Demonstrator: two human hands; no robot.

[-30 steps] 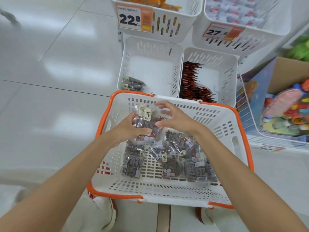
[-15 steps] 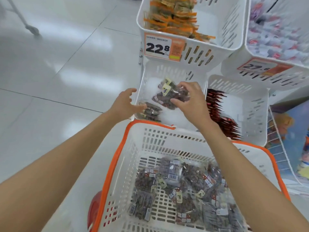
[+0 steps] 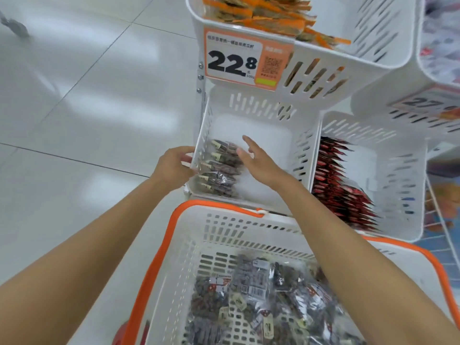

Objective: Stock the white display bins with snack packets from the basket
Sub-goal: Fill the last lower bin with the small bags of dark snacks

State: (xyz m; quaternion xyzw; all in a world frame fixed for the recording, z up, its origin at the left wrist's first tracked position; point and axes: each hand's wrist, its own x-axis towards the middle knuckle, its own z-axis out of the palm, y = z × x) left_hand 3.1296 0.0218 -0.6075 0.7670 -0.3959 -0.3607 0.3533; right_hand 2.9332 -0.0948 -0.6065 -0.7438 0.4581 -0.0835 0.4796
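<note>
A white basket with an orange rim (image 3: 171, 235) sits below me, holding several clear packets of dark snacks (image 3: 261, 302). Ahead is a white display bin (image 3: 261, 105) with a row of the same packets (image 3: 221, 168) standing along its left wall. My left hand (image 3: 171, 168) grips the bin's left front corner from outside. My right hand (image 3: 258, 163) is inside the bin, fingers spread, flat against the row of packets and holding nothing.
To the right, a second white bin (image 3: 403, 155) holds red packets (image 3: 338, 185). Above hangs a bin of orange packets (image 3: 263, 16) with a 22.8 price tag (image 3: 239, 61). Grey tiled floor (image 3: 87, 108) lies to the left.
My right hand carried packets from the basket into the bin and let them go against the row. My left hand moved onto the bin's corner. The view shifted up toward the bins.
</note>
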